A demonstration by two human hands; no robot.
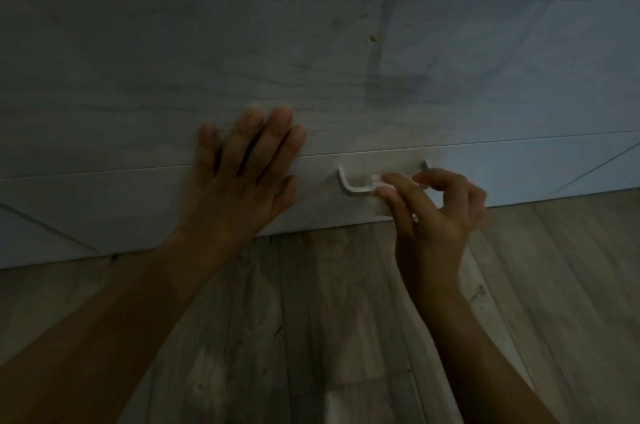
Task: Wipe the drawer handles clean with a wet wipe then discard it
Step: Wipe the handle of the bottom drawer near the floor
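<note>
Now a wipe [381,180] is pinched on the handle [350,186] by the right hand [440,212]; the left hand [242,177] is laid flat on the drawer [104,202]; discarding is not yet done.

— What's the person got on, from where you stand?
— Little to tell. The left forearm [121,312] and the right forearm [460,330] are both bare all the way down to where my view of them ends.
— And the hands?
— The left hand [242,177] is bare too, slim fingers, the nails [254,118] trimmed short and rounded. The right hand [436,209] is bare as well; there's a small pale glint [416,218] at the base of one finger, and in this dim light I can't tell whether it's a ring or something else
</note>
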